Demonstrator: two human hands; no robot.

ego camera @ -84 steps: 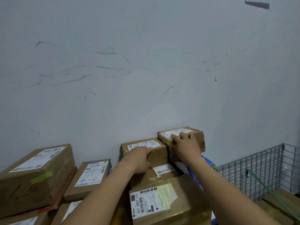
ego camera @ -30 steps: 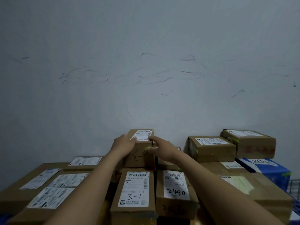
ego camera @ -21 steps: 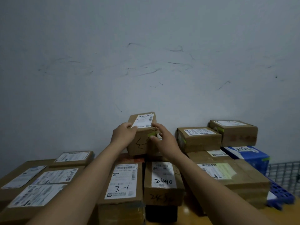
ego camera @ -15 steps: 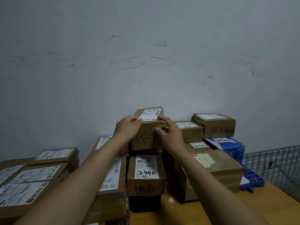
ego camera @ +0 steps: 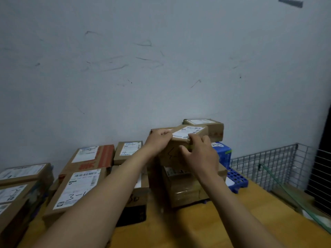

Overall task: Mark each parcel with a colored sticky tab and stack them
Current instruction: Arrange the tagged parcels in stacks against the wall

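Above the stacked parcels [ego camera: 186, 187], both hands — left hand [ego camera: 158, 140], right hand [ego camera: 200, 154] — grip 1 small parcel [ego camera: 180, 140].

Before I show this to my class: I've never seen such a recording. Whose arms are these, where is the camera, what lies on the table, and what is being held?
No machine here: a person works with two bare hands. The one camera is worn on their head, looking forward and down, so both arms reach in from below. The left hand and right hand together grip a small cardboard parcel with a white label. On the wooden table lie many more labelled boxes, among them a parcel marked 3-1, plus a blue box; wire mesh stands at the right.
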